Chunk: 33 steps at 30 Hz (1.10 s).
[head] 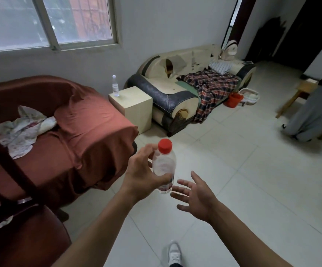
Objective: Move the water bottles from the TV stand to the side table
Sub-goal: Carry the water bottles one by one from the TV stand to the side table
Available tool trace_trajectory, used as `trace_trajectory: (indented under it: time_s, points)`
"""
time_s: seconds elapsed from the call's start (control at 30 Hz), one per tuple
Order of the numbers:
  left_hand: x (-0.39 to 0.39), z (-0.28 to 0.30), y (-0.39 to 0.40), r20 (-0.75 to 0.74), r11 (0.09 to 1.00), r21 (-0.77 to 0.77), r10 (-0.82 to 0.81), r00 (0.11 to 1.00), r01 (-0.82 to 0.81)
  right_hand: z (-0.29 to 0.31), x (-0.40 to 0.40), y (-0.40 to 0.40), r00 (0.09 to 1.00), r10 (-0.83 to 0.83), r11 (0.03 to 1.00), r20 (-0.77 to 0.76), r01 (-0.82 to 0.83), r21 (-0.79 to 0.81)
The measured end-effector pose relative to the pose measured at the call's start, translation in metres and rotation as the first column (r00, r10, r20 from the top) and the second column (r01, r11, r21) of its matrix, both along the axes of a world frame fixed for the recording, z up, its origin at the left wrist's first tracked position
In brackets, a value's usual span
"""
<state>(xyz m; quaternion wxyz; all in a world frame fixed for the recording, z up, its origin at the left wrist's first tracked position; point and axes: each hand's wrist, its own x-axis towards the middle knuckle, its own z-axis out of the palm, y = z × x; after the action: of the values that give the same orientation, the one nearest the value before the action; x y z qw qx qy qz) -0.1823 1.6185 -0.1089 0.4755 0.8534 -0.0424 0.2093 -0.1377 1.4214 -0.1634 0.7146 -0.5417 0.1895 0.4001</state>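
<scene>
Currently mid-carry: left hand (pixel 143 173) grips a clear red-capped bottle (pixel 164 167) around its body, thumb across the lower part near the label, fingers curled behind, bottle upright with a slight tilt, held in the air over the tiled floor (pixel 252 180) at lower centre of the frame. Right hand (pixel 197 197) is empty, fingers spread and relaxed, palm facing the bottle, just beside its base but not touching. Side table (pixel 135 106), a pale cube at centre-left of the frame, sits between the red-covered sofa (pixel 75 132) and the cream sofa (pixel 175 89), well apart from the hands. One white-capped bottle (pixel 115 86) already stands upright near the far-left corner of its tabletop, so judged at least one transfer done. TV stand not in view; cannot tell how many bottles remain there. Next move, as judged: walk forward toward the table, keep the bottle upright, lower it onto free tabletop beside the standing bottle without knocking it, then release. Risk: thin, light bottle on the tabletop tips easily if bumped. A shoe (pixel 174 253) shows at bottom centre; another person's legs (pixel 310 114) at right edge.
</scene>
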Motion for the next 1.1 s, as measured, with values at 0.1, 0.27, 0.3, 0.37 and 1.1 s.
trace_trajectory:
  time_s: [0.1, 0.27, 0.3, 0.37, 1.1]
  points:
    - [0.028, 0.002, 0.005, -0.004, 1.000, 0.017, -0.005, 1.000, 0.005, -0.003, 0.027, 0.004, 1.000, 0.016, 1.000, 0.006, -0.016, 0.010]
    - [0.083, 0.009, 0.007, -0.015, 0.997, 0.079, 0.013, 1.000, -0.011, -0.008, 0.087, 0.004, 0.998, 0.060, 0.997, 0.029, -0.061, 0.037]
    - [0.096, 0.010, 0.008, -0.017, 0.996, 0.085, 0.017, 1.000, -0.015, -0.007, 0.103, 0.004, 0.996, 0.076, 0.996, 0.036, -0.078, 0.047]
    - [0.125, 0.014, 0.010, -0.027, 0.995, 0.095, 0.034, 0.999, -0.032, -0.004, 0.136, 0.002, 0.994, 0.102, 0.993, 0.041, -0.104, 0.057]
    - [0.412, 0.020, 0.033, -0.061, 0.987, 0.035, 0.159, 0.985, -0.157, 0.011, 0.434, 0.035, 0.973, 0.193, 0.981, 0.125, -0.190, -0.034]
